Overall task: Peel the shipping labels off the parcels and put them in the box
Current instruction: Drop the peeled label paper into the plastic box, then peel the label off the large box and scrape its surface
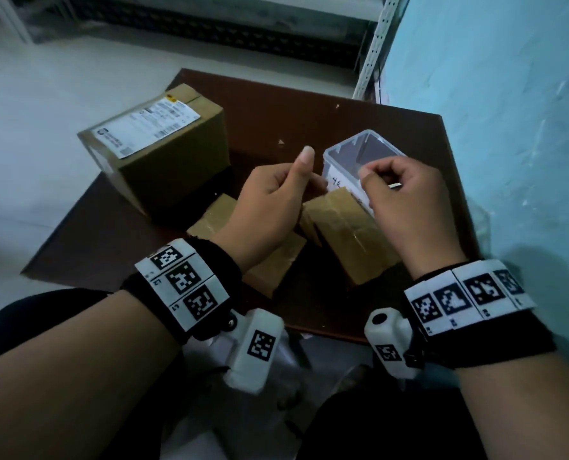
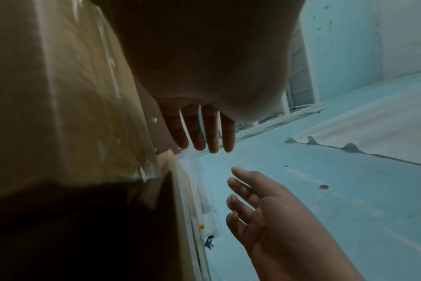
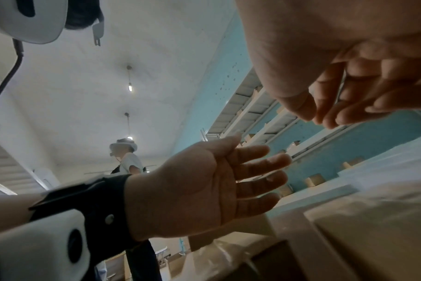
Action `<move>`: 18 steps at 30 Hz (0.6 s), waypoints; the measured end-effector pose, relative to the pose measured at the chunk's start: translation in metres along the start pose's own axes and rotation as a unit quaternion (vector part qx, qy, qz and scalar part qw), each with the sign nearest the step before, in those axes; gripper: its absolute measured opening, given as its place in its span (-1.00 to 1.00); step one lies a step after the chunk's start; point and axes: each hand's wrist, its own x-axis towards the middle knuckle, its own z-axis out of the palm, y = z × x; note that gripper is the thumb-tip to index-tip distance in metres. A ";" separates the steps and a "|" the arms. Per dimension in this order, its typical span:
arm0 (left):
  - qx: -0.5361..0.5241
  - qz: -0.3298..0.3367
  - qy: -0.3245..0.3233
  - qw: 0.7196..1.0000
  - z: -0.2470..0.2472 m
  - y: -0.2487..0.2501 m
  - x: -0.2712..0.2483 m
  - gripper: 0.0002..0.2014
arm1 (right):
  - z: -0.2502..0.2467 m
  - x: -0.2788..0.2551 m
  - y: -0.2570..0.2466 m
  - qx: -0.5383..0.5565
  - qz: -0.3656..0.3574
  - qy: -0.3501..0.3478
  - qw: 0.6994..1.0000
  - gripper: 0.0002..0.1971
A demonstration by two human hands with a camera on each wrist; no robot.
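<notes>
We see the clear box (image 1: pixel 362 151) without labels inside. Left of it, the large parcel (image 1: pixel 163 151) keeps its label (image 1: pixel 147 127). Nearer us, our left hand (image 1: pixel 273 200) is relaxed; our right hand (image 1: pixel 405 197) is curled, contents unclear. Only the right wrist view shows a bystander (image 3: pixel 129 159).

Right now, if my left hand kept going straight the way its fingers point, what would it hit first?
Probably the clear plastic box: the left hand points toward its near wall, just beyond the fingertips, though depth is unclear.
</notes>
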 end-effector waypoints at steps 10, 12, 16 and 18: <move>0.018 0.072 0.047 0.996 -0.058 -0.003 -0.008 -0.81 | 0.063 -0.021 -0.076 0.070 -0.014 -0.062 0.996 -0.87; 0.032 0.081 0.058 0.994 -0.073 -0.005 -0.010 -0.83 | 0.078 -0.024 -0.087 0.087 -0.018 -0.073 0.993 -0.89; 0.062 0.061 0.113 0.990 -0.104 -0.008 -0.014 -0.85 | 0.107 -0.028 -0.103 0.098 -0.015 -0.091 0.991 -0.89; 0.117 0.054 0.170 0.977 -0.122 -0.009 -0.015 -0.82 | 0.121 -0.029 -0.111 0.118 -0.007 -0.095 0.988 -0.88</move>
